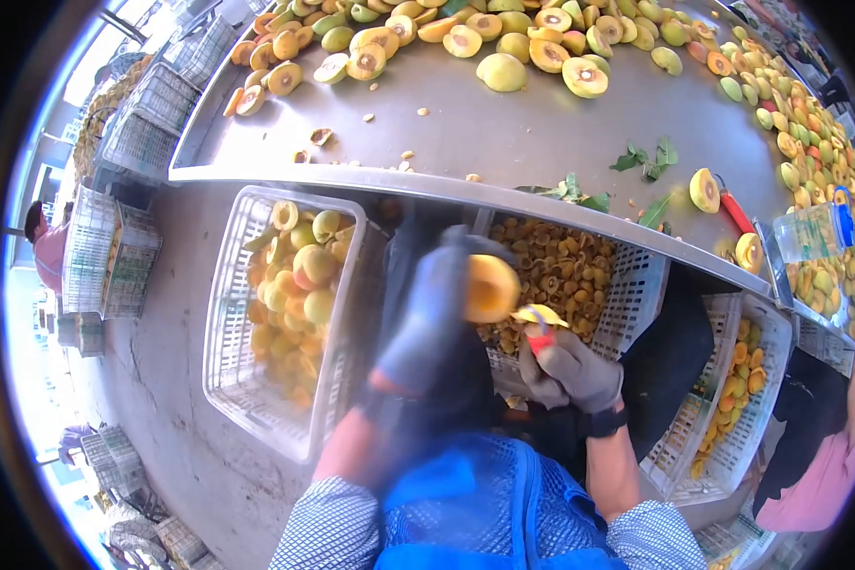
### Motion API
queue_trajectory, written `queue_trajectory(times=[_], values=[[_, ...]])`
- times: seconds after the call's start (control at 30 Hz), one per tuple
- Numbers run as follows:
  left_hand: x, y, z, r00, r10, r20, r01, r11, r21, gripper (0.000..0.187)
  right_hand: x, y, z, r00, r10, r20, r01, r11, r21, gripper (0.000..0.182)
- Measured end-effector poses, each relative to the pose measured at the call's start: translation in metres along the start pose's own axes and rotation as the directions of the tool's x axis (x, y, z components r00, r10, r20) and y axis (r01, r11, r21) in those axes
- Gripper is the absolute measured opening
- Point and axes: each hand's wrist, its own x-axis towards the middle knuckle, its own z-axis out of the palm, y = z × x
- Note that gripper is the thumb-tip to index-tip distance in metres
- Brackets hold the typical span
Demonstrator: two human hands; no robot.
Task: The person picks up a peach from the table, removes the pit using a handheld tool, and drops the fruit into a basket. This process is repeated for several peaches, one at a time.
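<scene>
My left hand (432, 304), gloved and smeared by motion, is closed on a halved yellow fruit (492, 288) whose hollow cut face shows. Close by on the right, my right hand (570, 368), in a grey glove, grips a red-handled tool (540, 342). A yellow piece of fruit (542, 315) lies against the tool's curved metal end. Beneath both hands is a crate (641, 285) filled with small brown pits (560, 266). To the left, a white crate (220, 313) holds yellow fruit pieces (299, 285).
A metal table (503, 133) with many halved fruits, leaves (651, 160) and another red-handled tool (734, 211) spans the top. A clear jug (812, 231) stands at right. Another crate (765, 380) sits lower right, beside a person in pink (826, 475). Stacked crates (90, 252) stand left.
</scene>
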Motion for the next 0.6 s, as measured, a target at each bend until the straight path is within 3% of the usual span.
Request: queue_trajectory(times=[0.03, 0.07, 0.1, 0.13, 0.2, 0.27, 0.3, 0.33, 0.37, 0.4, 0.43, 0.47, 0.53, 0.6], values=[[-0.003, -0.005, -0.027, 0.991, 0.13, 0.027, -0.129, 0.991, -0.034, 0.057, 0.012, 0.005, -0.01, 0.991, 0.046, -0.127, -0.05, 0.998, -0.03, 0.046], [-0.008, -0.002, -0.049, 0.959, 0.251, -0.128, -0.207, 0.937, 0.283, 0.046, 0.028, 0.014, -0.021, 0.963, 0.096, -0.251, -0.117, 0.991, -0.071, 0.047], [-0.016, 0.019, -0.068, 0.955, 0.267, -0.132, -0.233, 0.945, 0.228, 0.041, 0.045, 0.024, -0.031, 0.927, 0.147, -0.344, -0.194, 0.975, -0.108, 0.047], [-0.011, -0.002, -0.118, 0.878, 0.455, -0.149, -0.23, 0.675, 0.701, 0.017, 0.055, 0.031, -0.037, 0.897, 0.182, -0.403, -0.252, 0.959, -0.129, 0.047], [-0.019, 0.022, -0.162, 0.908, 0.273, -0.319, -0.008, 0.771, 0.636, 0.018, 0.061, 0.046, -0.04, 0.873, 0.191, -0.448, -0.276, 0.952, -0.133, 0.048], [-0.03, 0.031, -0.194, 0.888, 0.404, -0.22, 0.083, 0.329, 0.941, 0.019, 0.057, 0.064, -0.04, 0.869, 0.094, -0.486, -0.143, 0.988, -0.064, 0.05], [-0.033, 0.034, -0.199, 0.877, 0.436, -0.201, 0.063, 0.311, 0.949, 0.02, 0.056, 0.07, -0.044, 0.911, -0.08, -0.405, -0.017, 0.973, -0.23, 0.052], [-0.031, 0.04, -0.201, 0.865, 0.469, -0.178, 0.039, 0.29, 0.956, 0.021, 0.053, 0.068, -0.042, 0.908, -0.092, -0.409, -0.004, 0.974, -0.229, 0.052], [-0.024, 0.044, -0.192, 0.86, 0.391, -0.327, 0.052, 0.572, 0.819, 0.022, 0.047, 0.06, -0.037, 0.916, 0.01, -0.402, -0.096, 0.976, -0.194, 0.052], [-0.014, 0.051, -0.177, 0.853, 0.41, -0.322, 0.034, 0.573, 0.819, 0.022, 0.044, 0.049, -0.032, 0.917, 0.106, -0.385, -0.183, 0.968, -0.17, 0.052], [-0.001, 0.068, -0.153, 0.871, 0.444, -0.212, -0.114, 0.601, 0.791, 0.023, 0.043, 0.036, -0.025, 0.869, 0.243, -0.431, -0.316, 0.943, -0.104, 0.05], [0.014, 0.084, -0.129, 0.872, 0.48, -0.097, -0.256, 0.616, 0.745, 0.024, 0.044, 0.035, -0.024, 0.877, 0.22, -0.427, -0.294, 0.949, -0.115, 0.05], [0.053, 0.111, -0.08, 0.832, 0.543, 0.112, -0.411, 0.469, 0.782, 0.025, 0.041, 0.042, -0.024, 0.893, 0.199, -0.404, -0.256, 0.962, -0.092, 0.048], [0.098, 0.128, -0.034, 0.851, 0.476, 0.223, -0.447, 0.432, 0.783, 0.03, 0.046, 0.071, -0.034, 0.903, 0.079, -0.423, -0.162, 0.973, -0.163, 0.046]])
